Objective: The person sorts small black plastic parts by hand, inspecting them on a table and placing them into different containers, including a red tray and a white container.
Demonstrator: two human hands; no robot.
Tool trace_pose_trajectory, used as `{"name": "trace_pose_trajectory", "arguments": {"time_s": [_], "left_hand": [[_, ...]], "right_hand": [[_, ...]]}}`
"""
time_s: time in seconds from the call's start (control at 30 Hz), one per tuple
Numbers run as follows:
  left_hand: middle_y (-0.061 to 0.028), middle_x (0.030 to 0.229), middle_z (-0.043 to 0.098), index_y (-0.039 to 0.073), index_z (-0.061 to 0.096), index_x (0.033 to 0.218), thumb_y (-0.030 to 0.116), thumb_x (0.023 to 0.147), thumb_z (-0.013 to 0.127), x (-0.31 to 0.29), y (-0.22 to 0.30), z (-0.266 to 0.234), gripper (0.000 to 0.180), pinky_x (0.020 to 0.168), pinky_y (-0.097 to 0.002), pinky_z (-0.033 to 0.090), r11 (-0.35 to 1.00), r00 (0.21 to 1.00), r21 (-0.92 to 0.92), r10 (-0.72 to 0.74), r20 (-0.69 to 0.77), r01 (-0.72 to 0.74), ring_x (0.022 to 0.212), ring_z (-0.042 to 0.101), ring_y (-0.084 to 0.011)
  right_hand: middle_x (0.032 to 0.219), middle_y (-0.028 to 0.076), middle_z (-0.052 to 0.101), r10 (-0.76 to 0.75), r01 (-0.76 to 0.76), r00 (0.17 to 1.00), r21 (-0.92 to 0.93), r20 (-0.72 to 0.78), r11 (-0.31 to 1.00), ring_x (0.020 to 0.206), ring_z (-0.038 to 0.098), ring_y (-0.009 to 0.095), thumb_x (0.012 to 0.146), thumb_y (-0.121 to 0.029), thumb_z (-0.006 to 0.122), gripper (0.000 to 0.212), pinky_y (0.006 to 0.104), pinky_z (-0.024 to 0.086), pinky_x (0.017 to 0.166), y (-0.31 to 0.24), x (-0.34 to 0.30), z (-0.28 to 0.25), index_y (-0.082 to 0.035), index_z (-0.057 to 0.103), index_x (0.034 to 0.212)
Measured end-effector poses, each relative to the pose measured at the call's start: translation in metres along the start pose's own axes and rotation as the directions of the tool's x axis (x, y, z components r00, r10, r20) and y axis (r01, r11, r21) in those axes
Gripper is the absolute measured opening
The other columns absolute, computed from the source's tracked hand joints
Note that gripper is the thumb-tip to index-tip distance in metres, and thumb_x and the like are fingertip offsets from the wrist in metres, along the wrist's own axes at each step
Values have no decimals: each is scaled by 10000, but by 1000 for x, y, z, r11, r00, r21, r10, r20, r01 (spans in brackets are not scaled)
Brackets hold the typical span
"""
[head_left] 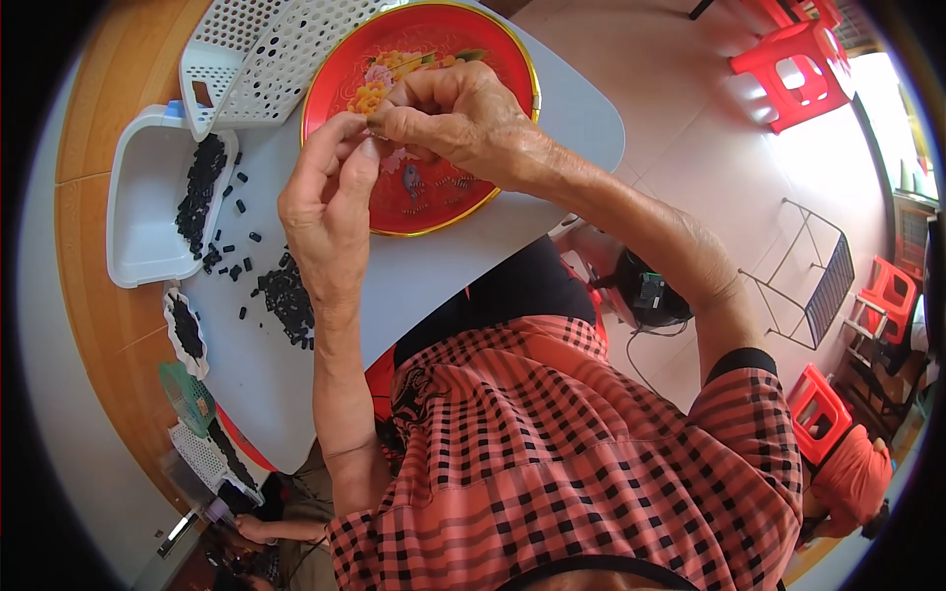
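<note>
Both of my hands meet above a round red tray (325, 84) with a gold rim and painted flowers. The fingertips of my left hand (330, 212) are pinched together, thumb up, close against those of the right. My right hand (458, 118) bends its thumb and index finger into a pinch at the same spot. Whatever small thing they hold is too small and covered to name. Inside the tray, below the hands, lie several tiny metal pieces (453, 183) and a small grey piece (411, 179).
Left of my hands, small black cylinders (286, 300) lie heaped and scattered on the pale table (394, 286). Beyond them stand a white bin (138, 207) and a perforated white basket (286, 59). Another person's hand (254, 529) shows at lower left. Red stools (798, 79) stand on the right.
</note>
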State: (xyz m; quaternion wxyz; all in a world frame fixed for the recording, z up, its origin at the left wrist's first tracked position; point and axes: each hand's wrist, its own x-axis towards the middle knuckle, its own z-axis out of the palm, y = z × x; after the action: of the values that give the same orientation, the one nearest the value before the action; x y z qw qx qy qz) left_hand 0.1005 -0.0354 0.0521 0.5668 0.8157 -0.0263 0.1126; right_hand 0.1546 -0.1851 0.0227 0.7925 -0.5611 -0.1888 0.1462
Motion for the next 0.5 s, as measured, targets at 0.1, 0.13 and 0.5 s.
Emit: {"name": "trace_pose_trajectory", "arguments": {"time_s": [0.1,0.13,0.5], "left_hand": [[-72,878,640,-46,578,1057,5,878,552,-3,-2,4,187,737,-256,520,998,999,-60,29,-19,-30,786,631,-140],[-72,878,640,-46,578,1057,5,878,552,-3,-2,6,187,737,-256,520,998,999,-61,29,-18,-30,786,631,-140],[-60,844,634,-28,582,996,-16,848,569,-8,-5,6,149,688,-266,517,885,953,379,302,-27,-270,733,615,-126]], "right_hand": [[685,46,633,-20,20,1000,-49,-5,999,645,587,72,852,-102,612,163,236,500,591,3,0,0,39,650,780],[685,46,632,-36,36,999,-57,-4,998,647,588,74,851,-100,611,160,236,500,593,4,1,0,41,649,785],[678,49,619,42,-41,999,-20,23,999,651,591,77,850,-91,602,159,228,502,592,-3,-1,-1,39,625,762]]}}
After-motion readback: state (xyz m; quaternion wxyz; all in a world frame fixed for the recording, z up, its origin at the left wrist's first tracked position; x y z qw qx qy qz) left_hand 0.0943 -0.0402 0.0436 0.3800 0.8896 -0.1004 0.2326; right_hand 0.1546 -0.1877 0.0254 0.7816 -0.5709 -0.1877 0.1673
